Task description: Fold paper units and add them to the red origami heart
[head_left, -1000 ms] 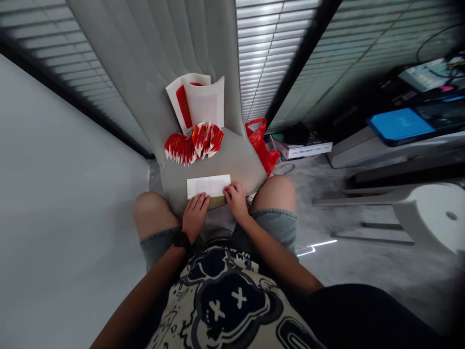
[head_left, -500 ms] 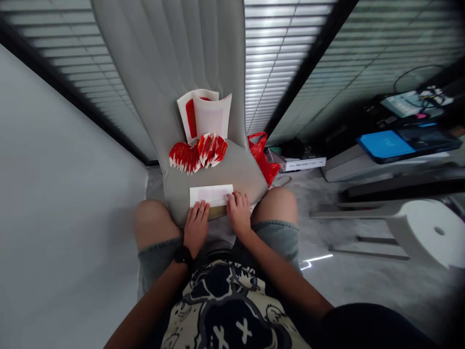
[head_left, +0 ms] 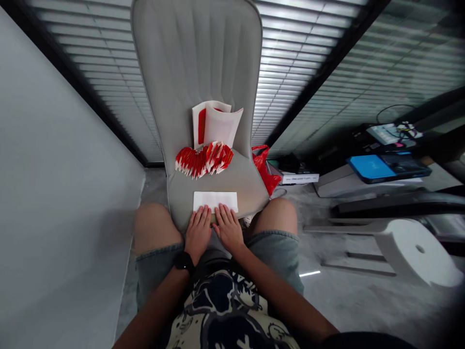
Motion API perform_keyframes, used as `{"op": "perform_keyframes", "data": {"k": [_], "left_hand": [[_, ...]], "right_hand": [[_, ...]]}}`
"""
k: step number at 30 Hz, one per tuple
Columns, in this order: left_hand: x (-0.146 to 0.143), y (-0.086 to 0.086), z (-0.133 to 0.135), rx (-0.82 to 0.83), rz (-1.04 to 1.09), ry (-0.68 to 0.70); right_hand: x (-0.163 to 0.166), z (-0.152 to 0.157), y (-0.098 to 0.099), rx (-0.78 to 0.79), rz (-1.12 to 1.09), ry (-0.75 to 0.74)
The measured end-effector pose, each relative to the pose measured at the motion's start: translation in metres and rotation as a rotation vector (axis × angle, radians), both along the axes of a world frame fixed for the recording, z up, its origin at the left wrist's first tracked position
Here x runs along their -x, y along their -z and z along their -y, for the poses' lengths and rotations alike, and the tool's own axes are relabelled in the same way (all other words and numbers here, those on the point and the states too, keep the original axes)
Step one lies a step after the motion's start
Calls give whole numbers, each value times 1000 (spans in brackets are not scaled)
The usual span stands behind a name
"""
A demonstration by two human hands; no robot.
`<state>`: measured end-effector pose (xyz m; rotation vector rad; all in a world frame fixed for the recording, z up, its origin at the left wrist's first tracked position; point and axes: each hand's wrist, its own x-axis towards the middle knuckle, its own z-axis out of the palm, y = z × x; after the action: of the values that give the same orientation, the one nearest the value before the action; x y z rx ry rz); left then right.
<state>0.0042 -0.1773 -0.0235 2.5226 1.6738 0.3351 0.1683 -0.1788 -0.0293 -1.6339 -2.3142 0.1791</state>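
Note:
A white folded paper [head_left: 215, 198] lies flat near the front edge of the grey chair's seat [head_left: 250, 186]. My left hand [head_left: 198, 232] rests with its fingers stretched out on the paper's lower left edge. Beside it, my right hand [head_left: 228, 229] lies flat, fingertips on the paper's lower right and thumb pointing toward the left hand. Behind the paper stands a fanned row of red and white folded paper pieces [head_left: 203, 161]. Farther back, white sheets with red panels [head_left: 222, 127] lean curved against the backrest.
A red plastic bag [head_left: 267, 169] hangs or stands at the chair's right side. Past it lie a white box [head_left: 300, 179] and a blue and black case [head_left: 372, 166]. A white stool [head_left: 417, 252] stands at right; a white wall [head_left: 65, 194] is at left.
My right hand has shifted left along the paper and flattened, its fingers now straight beside the left hand. The whole view has shifted slightly.

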Motion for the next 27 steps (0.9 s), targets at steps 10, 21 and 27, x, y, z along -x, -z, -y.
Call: {"op": "perform_keyframes", "data": {"k": [10, 21, 27], "left_hand": [[0, -11, 3, -11, 42, -99], [2, -14, 9, -132, 75, -244], [-1, -15, 12, -111, -30, -301]], "right_hand": [[-23, 10, 10, -49, 3, 173], [-22, 10, 8, -80, -40, 172], [-20, 10, 11, -32, 14, 190]]}}
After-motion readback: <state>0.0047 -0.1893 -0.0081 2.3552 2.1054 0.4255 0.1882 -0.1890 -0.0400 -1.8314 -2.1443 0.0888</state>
